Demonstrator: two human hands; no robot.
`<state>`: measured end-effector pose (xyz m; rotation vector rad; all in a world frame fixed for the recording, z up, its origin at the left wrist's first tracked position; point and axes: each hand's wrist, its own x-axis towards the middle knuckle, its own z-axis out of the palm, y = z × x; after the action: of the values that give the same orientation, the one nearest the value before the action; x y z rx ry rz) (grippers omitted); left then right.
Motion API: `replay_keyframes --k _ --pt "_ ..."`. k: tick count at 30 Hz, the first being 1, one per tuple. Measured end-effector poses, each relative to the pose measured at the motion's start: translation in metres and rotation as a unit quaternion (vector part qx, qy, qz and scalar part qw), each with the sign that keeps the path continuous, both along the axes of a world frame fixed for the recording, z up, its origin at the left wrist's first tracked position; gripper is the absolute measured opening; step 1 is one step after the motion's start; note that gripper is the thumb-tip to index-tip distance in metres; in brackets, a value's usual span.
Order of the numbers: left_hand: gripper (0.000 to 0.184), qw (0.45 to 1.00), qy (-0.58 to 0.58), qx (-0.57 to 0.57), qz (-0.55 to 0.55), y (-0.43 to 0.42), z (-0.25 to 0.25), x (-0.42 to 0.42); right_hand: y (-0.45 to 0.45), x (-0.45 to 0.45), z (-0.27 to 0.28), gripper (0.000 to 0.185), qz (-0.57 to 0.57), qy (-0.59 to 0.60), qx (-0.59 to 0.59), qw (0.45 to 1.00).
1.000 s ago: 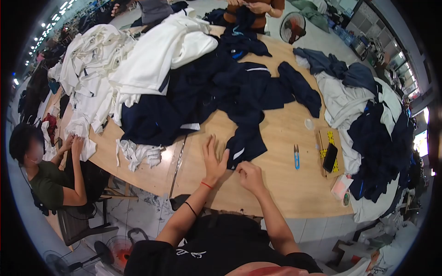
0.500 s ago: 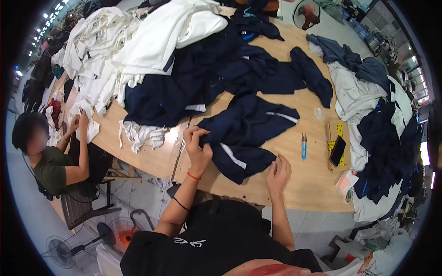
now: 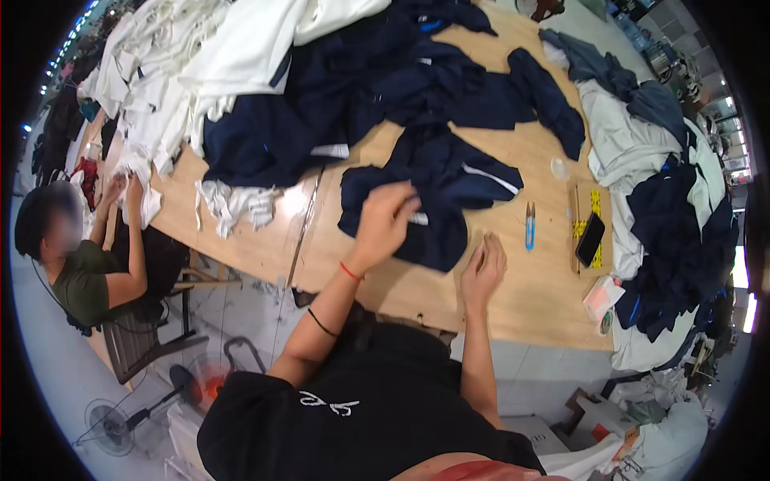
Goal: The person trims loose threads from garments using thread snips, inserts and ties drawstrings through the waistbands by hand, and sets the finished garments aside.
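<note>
A navy blue garment (image 3: 437, 236) with white strips lies partly folded on the table in front of me. My left hand (image 3: 387, 224) is over its near left part, fingers bent and smeared by motion; whether cloth is pinched in them cannot be seen. Just off the garment's lower right edge, my right hand (image 3: 484, 268) rests by the table with loosely curved fingers and nothing visible in them. To the right of it lie thread snips (image 3: 530, 227) with blue handles, points facing away from me.
Navy garments (image 3: 321, 104) and white garments (image 3: 241, 60) are heaped at the back and left. At right stand a cardboard box (image 3: 581, 240) with a black phone (image 3: 590, 240) and a pile of garments (image 3: 674, 232). A seated co-worker (image 3: 104, 276) handles white cloth on the left.
My left hand has moved right and inward across the garment. The garment's near flap has shifted left and flattened, away from my right hand. The whole view has tilted slightly.
</note>
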<state>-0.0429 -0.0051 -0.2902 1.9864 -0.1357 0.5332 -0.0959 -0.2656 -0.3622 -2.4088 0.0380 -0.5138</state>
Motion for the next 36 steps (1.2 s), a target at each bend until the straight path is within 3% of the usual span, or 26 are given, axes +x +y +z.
replay_keyframes --k 3,5,8,12,13,15,18,21,22,23,25,26,28,31,36 --pt "0.031 0.991 0.117 -0.055 0.016 0.034 0.002 0.017 0.002 0.002 0.0 0.032 -0.012 0.008 0.004 1.0" --pt "0.032 0.997 -0.018 0.012 0.077 0.063 -0.042 0.025 0.002 0.0 0.002 0.03 0.0 0.01 -0.029 1.0" --pt "0.024 0.982 -0.032 -0.021 0.184 0.052 0.013 0.004 -0.001 0.001 -0.003 0.029 0.001 0.001 -0.054 0.999" --pt "0.008 0.97 0.171 -0.139 0.099 0.018 0.009 -0.024 0.005 0.005 -0.004 0.03 -0.006 -0.001 -0.051 0.999" --pt "0.018 0.958 0.227 -0.147 0.092 0.012 -0.009 -0.023 0.006 0.006 -0.001 0.03 -0.006 0.001 -0.058 0.998" --pt "0.031 0.949 0.289 -0.082 0.094 0.003 -0.051 -0.016 0.012 0.012 0.007 0.028 0.003 0.014 0.014 1.0" --pt "0.039 0.942 0.301 0.068 0.129 -0.011 -0.025 -0.014 0.039 0.027 0.043 0.022 0.04 0.022 0.066 0.997" --pt "0.038 0.936 0.312 0.117 0.111 -0.008 -0.033 -0.015 0.063 0.052 0.039 0.016 0.072 0.088 0.058 0.992" --pt "0.036 0.951 0.283 0.08 0.099 -0.004 -0.04 -0.02 0.069 0.056 0.035 0.014 0.08 0.122 0.05 0.988" --pt "0.034 0.963 0.25 0.042 0.089 0.003 -0.048 -0.025 0.073 0.058 0.033 0.012 0.042 0.249 0.187 0.949" --pt "0.032 0.971 0.211 -0.07 0.085 0.018 -0.047 -0.036 0.062 0.052 0.026 0.024 0.063 0.292 0.282 0.912" --pt "0.032 0.963 0.209 -0.142 0.094 0.025 -0.043 -0.051 0.053 0.047 0.027 0.029 0.082 0.302 0.466 0.827" --pt "0.022 0.939 0.192 -0.253 0.129 0.034 -0.028 -0.072 0.038 0.034 0.041 0.04 0.095 0.294 0.773 0.554" --pt "0.016 0.949 0.202 -0.165 0.175 0.046 -0.024 -0.1 0.0 0.015 0.006 0.049 0.098 0.277 0.86 0.417" --pt "0.022 0.969 0.064 -0.023 0.239 0.04 -0.027 -0.123 -0.02 0.004 -0.026 0.048 0.182 0.265 0.859 0.399"
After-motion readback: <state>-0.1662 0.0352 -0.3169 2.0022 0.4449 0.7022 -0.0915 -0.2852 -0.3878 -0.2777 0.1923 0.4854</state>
